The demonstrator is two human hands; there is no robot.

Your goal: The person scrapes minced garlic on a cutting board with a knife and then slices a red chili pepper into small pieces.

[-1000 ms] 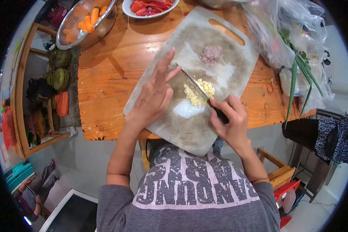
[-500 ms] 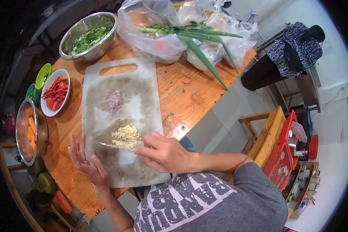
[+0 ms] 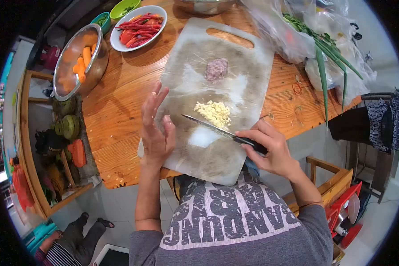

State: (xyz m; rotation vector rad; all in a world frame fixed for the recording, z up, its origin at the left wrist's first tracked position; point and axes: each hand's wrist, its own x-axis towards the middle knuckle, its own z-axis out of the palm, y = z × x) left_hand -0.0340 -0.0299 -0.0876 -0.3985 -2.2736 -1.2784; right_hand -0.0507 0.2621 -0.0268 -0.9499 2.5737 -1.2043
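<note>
My right hand is wrapped round the black handle of a kitchen knife, its blade pointing left, low over the cutting board. Just beyond the blade lies a heap of finely chopped pale yellow pieces, like garlic. Farther up the board sits a small pinkish-purple minced mound, possibly shallot. At the board's left edge my left hand is raised with fingers apart and nothing in it; small bits cling to its fingertips.
A white bowl of red chillies and tomatoes and a metal bowl of carrots stand left on the wooden table. Plastic bags with spring onions lie right. A person is at lower left.
The view has swung left, so the board appears farther right and tilted. The knife blade has turned to show its flat side beside the yellow heap. My left hand stays raised.
</note>
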